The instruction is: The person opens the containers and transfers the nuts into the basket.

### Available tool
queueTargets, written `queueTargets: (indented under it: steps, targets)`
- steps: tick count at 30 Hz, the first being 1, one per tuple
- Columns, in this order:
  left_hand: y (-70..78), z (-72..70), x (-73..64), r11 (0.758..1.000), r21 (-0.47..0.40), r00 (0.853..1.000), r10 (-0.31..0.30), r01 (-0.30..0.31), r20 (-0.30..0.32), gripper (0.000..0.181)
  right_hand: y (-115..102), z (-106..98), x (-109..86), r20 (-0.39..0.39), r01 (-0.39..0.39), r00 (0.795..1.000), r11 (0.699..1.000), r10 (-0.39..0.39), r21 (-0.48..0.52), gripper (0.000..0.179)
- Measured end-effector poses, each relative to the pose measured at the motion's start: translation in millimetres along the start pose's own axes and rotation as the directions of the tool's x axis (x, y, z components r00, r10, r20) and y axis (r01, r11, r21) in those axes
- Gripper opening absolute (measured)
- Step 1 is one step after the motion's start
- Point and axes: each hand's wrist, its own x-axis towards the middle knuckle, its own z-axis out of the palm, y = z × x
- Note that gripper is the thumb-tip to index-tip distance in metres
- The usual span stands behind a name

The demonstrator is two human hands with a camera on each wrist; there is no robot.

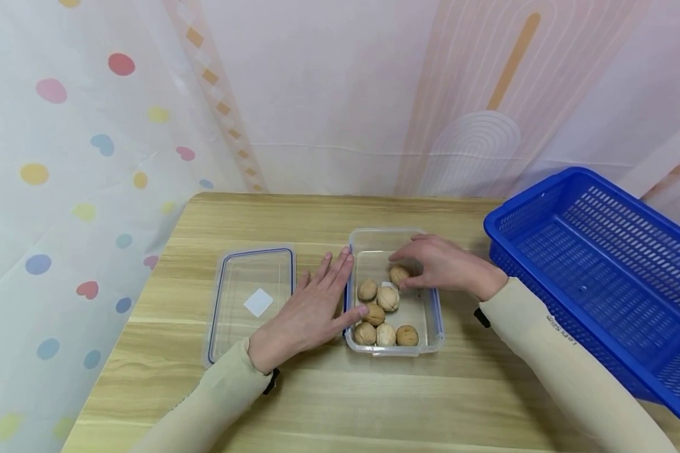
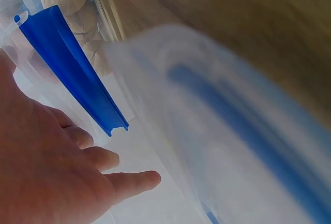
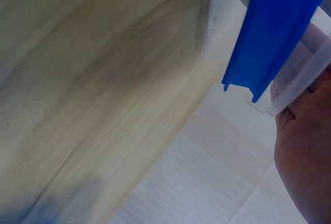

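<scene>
A clear plastic food container (image 1: 395,348) with blue side latches stands on the wooden table, several walnuts (image 1: 388,299) lying in it. My right hand (image 1: 444,265) reaches in over the container's right wall and pinches one walnut (image 1: 399,275) between thumb and fingers. Against the left wall rests my left hand (image 1: 311,309), fingers straight, its thumb across the rim. A blue latch (image 2: 75,74) hangs beside that hand in the left wrist view. The right wrist view shows the other blue latch (image 3: 276,32) near my right hand (image 3: 310,146); the walnut is hidden there.
To the left lies the container's clear lid (image 1: 255,270) with a blue seal and a white diamond-shaped label. A large blue slotted basket (image 1: 572,277) stands on the right, near my right forearm. Patterned cloth (image 1: 340,94) hangs behind the table (image 1: 328,409).
</scene>
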Motion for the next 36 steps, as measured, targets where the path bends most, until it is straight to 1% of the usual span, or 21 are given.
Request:
queueTargets:
  steps: [2,4,9,16,20,25,29,36]
  targets:
    - [-0.1,0.2,-0.9,1.000,0.002,1.000,0.001,-0.001,-0.004,0.092,0.9,1.3,0.4,0.002,0.027,1.000,0.999,-0.027,-0.025,0.051]
    - [0.0,0.0,-2.1,1.000,-0.001,1.000,0.003,-0.003,-0.010,0.092,0.4,1.8,0.6,0.006,0.031,0.999,0.999,-0.031,-0.038,0.051]
    - [0.3,-0.6,-4.6,1.000,-0.015,1.000,0.002,-0.003,-0.028,0.092,-3.9,0.9,0.9,0.023,0.015,1.000,0.999,-0.014,-0.052,0.055]
    - [0.0,-1.4,-6.2,1.000,-0.018,1.000,0.000,0.000,-0.028,0.093,-9.2,0.4,3.0,0.046,-0.010,0.999,0.995,0.014,-0.097,0.053]
    - [-0.3,-1.8,-5.8,1.000,-0.018,1.000,-0.001,0.001,-0.027,0.093,-10.5,0.8,5.2,0.049,-0.028,0.998,0.993,0.034,-0.115,0.049]
    - [-0.5,-1.7,-4.2,1.000,-0.018,1.000,-0.001,0.001,-0.024,0.092,-10.5,1.3,6.8,0.048,-0.027,0.998,0.990,0.034,-0.140,0.041]
    - [-0.3,-1.5,-2.8,1.000,-0.014,1.000,-0.003,0.003,-0.017,0.092,-8.1,2.5,5.2,0.034,-0.023,0.999,0.992,0.028,-0.121,0.039]
    - [0.9,-2.5,-0.6,1.000,-0.010,1.000,0.002,-0.002,-0.015,0.093,-5.8,3.3,1.4,-0.016,-0.020,1.000,0.997,0.019,-0.074,0.036]
